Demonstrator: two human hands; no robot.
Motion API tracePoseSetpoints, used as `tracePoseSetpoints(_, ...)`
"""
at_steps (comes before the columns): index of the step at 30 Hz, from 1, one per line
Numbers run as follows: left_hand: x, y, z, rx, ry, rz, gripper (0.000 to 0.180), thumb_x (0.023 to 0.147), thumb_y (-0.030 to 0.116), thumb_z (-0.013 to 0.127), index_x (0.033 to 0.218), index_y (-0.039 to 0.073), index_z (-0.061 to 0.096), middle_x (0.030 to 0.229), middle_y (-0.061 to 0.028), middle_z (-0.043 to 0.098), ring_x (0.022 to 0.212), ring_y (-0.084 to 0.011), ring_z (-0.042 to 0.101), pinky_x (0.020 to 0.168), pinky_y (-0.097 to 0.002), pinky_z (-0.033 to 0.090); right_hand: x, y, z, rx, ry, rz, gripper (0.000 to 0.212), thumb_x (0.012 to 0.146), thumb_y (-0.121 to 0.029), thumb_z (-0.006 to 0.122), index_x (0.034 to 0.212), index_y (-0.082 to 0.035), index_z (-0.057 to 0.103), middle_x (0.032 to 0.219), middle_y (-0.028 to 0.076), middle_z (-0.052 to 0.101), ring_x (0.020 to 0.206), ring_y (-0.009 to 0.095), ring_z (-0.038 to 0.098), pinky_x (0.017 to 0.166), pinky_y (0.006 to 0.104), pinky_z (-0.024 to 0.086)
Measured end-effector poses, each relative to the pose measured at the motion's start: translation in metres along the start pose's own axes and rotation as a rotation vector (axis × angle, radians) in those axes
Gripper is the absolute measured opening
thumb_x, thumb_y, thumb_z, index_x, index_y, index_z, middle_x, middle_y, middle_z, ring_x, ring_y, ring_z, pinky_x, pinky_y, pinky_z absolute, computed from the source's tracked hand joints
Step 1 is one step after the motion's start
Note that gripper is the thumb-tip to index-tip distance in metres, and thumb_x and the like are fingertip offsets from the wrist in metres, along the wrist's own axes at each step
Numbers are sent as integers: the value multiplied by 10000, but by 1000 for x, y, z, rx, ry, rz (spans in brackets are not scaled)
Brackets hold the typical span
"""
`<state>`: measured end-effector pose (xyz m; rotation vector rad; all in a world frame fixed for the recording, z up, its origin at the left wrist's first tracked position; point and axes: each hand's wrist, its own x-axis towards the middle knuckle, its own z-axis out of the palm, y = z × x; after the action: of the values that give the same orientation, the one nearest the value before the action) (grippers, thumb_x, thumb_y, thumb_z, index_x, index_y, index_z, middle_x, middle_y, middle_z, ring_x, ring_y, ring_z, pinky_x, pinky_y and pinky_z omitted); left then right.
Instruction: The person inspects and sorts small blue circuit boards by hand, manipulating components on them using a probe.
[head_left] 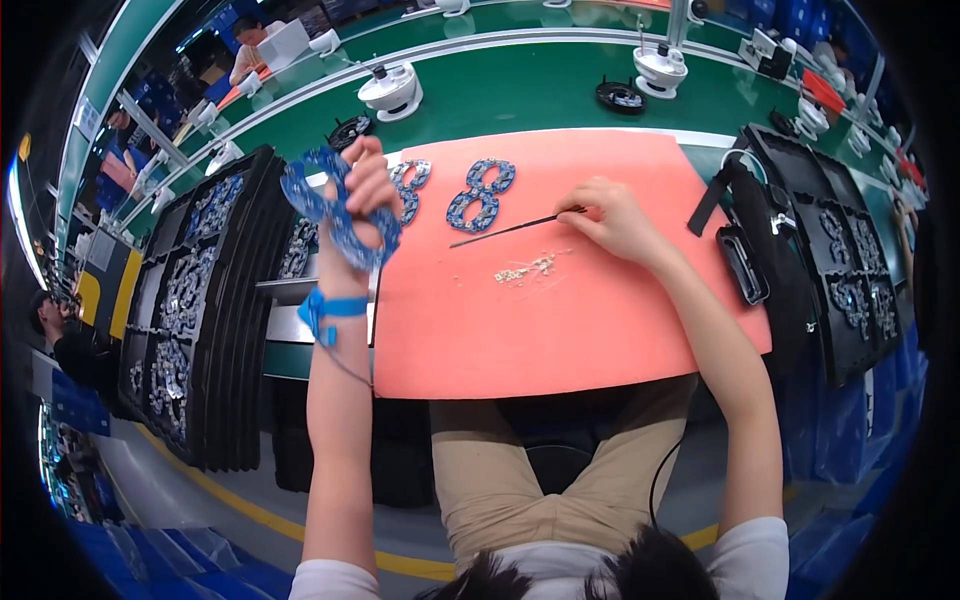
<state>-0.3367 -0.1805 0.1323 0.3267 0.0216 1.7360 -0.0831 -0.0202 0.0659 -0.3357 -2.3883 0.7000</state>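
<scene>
My left hand [368, 178] is raised over the left edge of the pink mat [560, 340], its fingers wrapped round a blue figure-eight circuit board [343, 238]. Over the mat's right half, my right hand [610, 217] pinches slim dark tweezers [505, 231]. Their tip points left, just above the mat or touching it; I cannot tell which. Beyond the tip lies one figure-eight board [480, 193]. Another such board [412, 188] lies left of it, partly hidden by my left hand. Small pale bits [525, 269] are scattered below the tweezers. A blue wrist strap [335, 308] circles my left wrist.
Stacked black trays [190, 300] of boards stand on the left, and more black trays [850, 260] on the right. A black pouch-like item [742, 262] sits by the mat's right edge. White devices [392, 92] stand on the green conveyor [520, 95] ahead. Other people work beyond it.
</scene>
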Motion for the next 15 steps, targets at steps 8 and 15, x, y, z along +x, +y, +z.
tracePoseSetpoints(8,28,6,-8,-107,-175,-74,155,929,107,420,904,-40,464,620,-12,382,439,-85,397,431,-197,321,46,-7,54,-85,-146,-240,108,761,-107,632,821,-20,652,842,98,614,803,278,584,726,379,471)
tracePoseSetpoints(15,40,-13,-33,-10,50,-258,199,944,122,357,841,-7,470,545,-4,369,375,-97,363,392,-213,292,33,11,29,-93,-220,-320,79,749,-74,641,814,-31,653,809,87,613,798,258,571,748,358,457)
